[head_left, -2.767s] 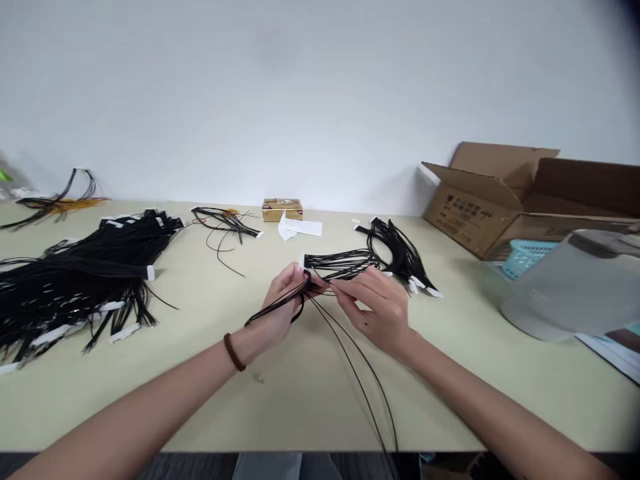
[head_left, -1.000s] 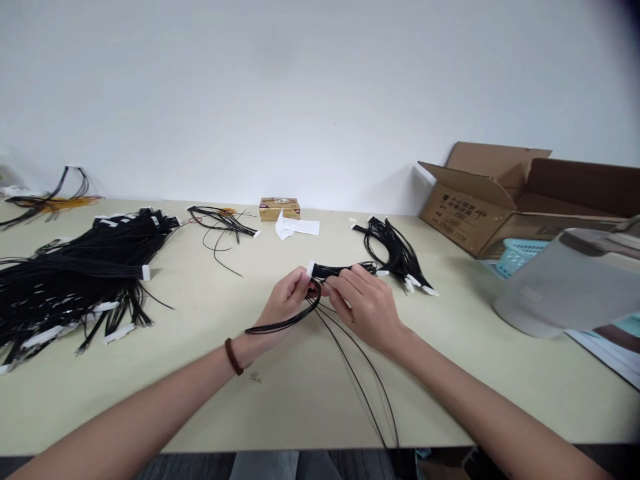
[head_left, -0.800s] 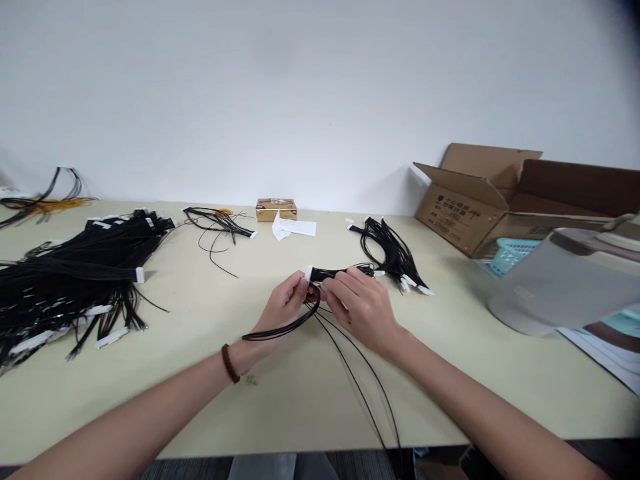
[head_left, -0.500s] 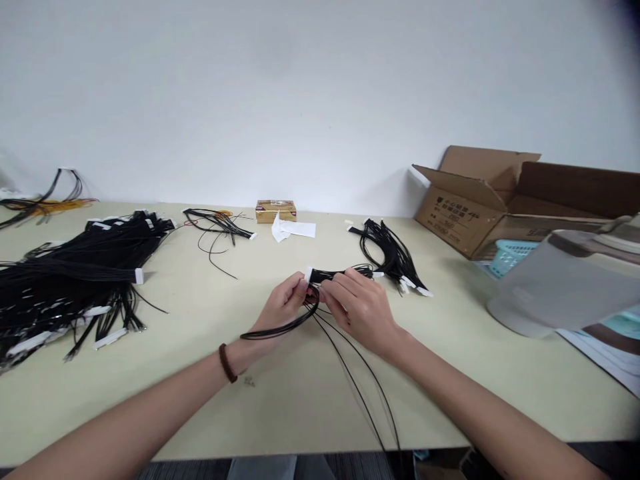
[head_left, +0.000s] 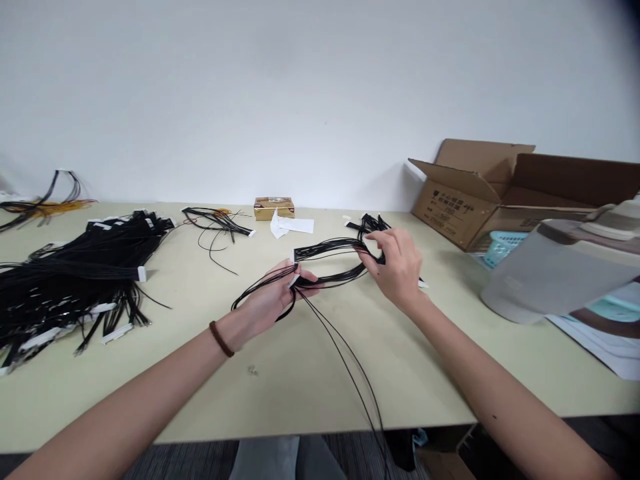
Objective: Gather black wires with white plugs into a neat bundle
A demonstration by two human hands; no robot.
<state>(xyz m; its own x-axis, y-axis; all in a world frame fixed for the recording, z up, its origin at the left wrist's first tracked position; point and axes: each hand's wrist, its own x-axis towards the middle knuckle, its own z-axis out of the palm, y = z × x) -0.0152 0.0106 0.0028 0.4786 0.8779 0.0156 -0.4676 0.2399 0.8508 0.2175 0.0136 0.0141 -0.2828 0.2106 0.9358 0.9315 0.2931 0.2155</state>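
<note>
My left hand [head_left: 265, 301] holds a black wire harness [head_left: 327, 249] by its white connector end, with the thumb and fingers closed on it. One white connector [head_left: 293, 257] stands up at the fingertips, and a second lies tilted just below it. Some wires loop back over the left wrist side; a few long ones trail down past the table's front edge. My right hand [head_left: 400, 263] has its fingers curled round the harness's bend on the right. Behind that hand, partly hidden, lies another bunch of black harnesses [head_left: 373, 223].
A big heap of black harnesses [head_left: 85, 267] covers the left of the table. Loose wires [head_left: 215, 223], a gold tissue box [head_left: 274, 208] and white paper [head_left: 297, 225] lie at the back. To the right stand an open carton [head_left: 453, 207], a teal basket [head_left: 503, 248] and a grey jug [head_left: 545, 273].
My right hand has moved right and away from my left hand, drawing the harness out into a long loop between them. My left hand has shifted slightly left, its palm turned up more.
</note>
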